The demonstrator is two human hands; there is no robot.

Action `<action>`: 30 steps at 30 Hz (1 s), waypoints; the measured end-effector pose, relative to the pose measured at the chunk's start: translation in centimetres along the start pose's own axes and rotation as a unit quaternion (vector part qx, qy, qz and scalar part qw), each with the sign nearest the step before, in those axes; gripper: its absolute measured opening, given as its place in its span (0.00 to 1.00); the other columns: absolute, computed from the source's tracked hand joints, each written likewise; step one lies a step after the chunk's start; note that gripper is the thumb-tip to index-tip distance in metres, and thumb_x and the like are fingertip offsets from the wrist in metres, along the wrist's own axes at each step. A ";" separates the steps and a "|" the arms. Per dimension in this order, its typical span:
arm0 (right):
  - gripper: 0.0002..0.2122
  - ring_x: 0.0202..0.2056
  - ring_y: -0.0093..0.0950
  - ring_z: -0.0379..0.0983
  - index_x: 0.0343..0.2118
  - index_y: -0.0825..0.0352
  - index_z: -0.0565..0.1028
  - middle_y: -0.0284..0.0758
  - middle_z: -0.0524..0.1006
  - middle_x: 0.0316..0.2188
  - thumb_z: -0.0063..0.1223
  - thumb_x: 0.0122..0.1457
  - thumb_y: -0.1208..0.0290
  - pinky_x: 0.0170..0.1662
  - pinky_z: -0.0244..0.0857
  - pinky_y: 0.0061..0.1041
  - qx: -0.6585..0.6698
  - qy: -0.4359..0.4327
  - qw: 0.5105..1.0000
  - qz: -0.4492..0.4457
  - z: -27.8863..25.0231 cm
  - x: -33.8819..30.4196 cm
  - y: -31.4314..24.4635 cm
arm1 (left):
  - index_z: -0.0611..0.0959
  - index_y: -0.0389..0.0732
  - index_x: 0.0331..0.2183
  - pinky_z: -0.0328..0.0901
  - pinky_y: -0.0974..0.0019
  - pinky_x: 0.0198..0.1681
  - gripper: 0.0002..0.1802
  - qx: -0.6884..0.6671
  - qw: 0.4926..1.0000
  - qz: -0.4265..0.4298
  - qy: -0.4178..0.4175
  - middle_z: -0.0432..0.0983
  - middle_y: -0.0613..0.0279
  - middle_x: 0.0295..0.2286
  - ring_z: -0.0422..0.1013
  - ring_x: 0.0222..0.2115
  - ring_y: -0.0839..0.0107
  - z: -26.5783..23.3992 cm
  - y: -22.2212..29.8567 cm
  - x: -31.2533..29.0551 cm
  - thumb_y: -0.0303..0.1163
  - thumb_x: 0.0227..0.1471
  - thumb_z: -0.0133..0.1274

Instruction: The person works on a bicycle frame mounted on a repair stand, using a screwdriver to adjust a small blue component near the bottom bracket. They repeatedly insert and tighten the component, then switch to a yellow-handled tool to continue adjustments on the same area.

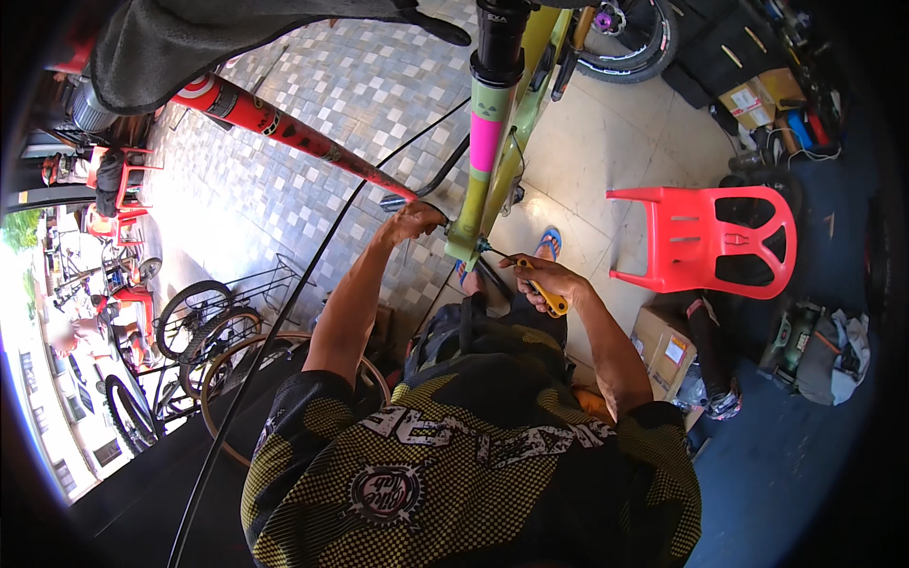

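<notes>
A yellow-green bicycle frame with a pink band hangs in front of me, its lower end between my hands. My right hand is closed around a yellow folding hex key tool. A thin dark key from the tool reaches toward a small blue fitting at the frame's lower end; whether it is seated I cannot tell. On the other side, my left hand is closed against the frame's lower end, below a red tube. What its fingers grip is hidden.
A red plastic chair lies to the right, near a cardboard box. Several bicycles stand at left, with a person beyond. A wheel is at the top. A black cable crosses left of my arm.
</notes>
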State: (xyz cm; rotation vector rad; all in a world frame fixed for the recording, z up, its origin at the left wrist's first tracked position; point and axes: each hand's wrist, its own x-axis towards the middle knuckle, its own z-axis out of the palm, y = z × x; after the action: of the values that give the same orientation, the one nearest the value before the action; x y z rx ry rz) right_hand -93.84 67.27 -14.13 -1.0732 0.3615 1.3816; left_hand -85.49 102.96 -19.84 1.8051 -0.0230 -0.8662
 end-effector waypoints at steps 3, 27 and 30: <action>0.17 0.16 0.17 0.62 0.60 0.49 0.69 0.26 0.65 0.25 0.47 0.71 0.53 0.19 0.61 0.21 0.041 -0.047 0.998 0.003 -0.4 0.4 0.3 | 0.86 0.38 0.31 0.60 0.68 0.19 0.13 0.133 0.958 0.252 -0.014 0.73 0.64 0.21 0.67 0.19 0.77 -0.5 -2.8 1.4 0.38 0.52 0.55; 0.25 0.41 0.43 0.77 0.57 0.69 0.69 0.44 0.75 0.34 0.54 0.53 0.76 0.41 0.71 0.38 -0.677 0.289 0.616 -0.282 -1.3 1.3 1.5 | 0.80 0.42 0.21 0.57 0.69 0.18 0.22 0.066 0.992 -0.111 0.006 0.66 0.70 0.16 0.62 0.16 0.78 0.4 1.3 0.7 0.48 0.57 0.58; 0.20 0.42 0.42 0.76 0.48 0.73 0.72 0.44 0.75 0.36 0.57 0.51 0.76 0.41 0.71 0.37 -0.677 0.325 0.606 -0.264 -1.0 1.6 1.3 | 0.81 0.41 0.22 0.56 0.70 0.18 0.21 0.070 0.991 -0.115 0.007 0.66 0.70 0.16 0.62 0.16 0.79 0.4 1.4 0.7 0.48 0.57 0.58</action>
State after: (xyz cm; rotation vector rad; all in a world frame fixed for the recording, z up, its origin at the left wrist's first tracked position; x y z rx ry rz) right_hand -94.27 67.23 -16.38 -2.6848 -0.6580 0.4364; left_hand -84.67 101.79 -19.13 1.9718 0.1381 -1.0360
